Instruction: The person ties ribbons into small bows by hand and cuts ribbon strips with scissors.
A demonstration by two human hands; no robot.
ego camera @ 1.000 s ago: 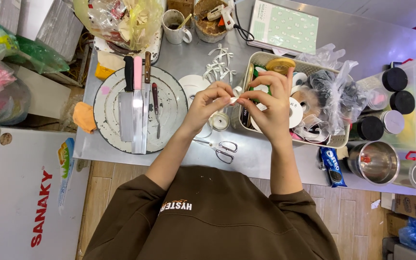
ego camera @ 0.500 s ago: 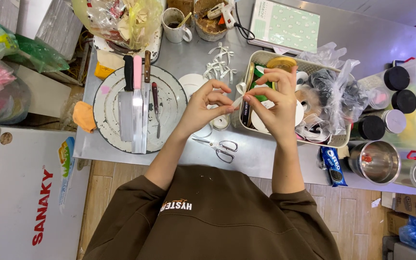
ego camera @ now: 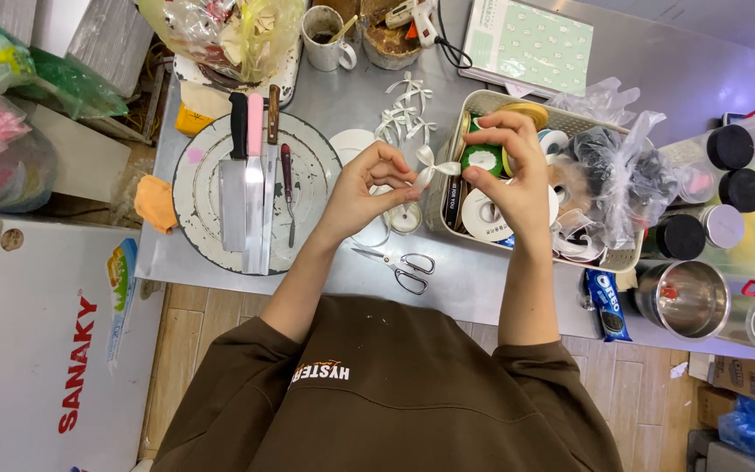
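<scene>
Risk noted: the small white ribbon bow (ego camera: 431,166), held in the air above the steel table (ego camera: 482,288) just beside the basket of ribbon rolls (ego camera: 609,260), could slacken or slip out of shape if either pinch eases, since the ribbon looks smooth and the loops are tiny; a dropped bow might land among the rolls. Left hand (ego camera: 362,194) has fingertips closed on the bow's near side; right hand (ego camera: 511,179) pinches its other side, fingers shut on ribbon; scissors (ego camera: 402,265) lie untouched below, apart from both hands.
</scene>
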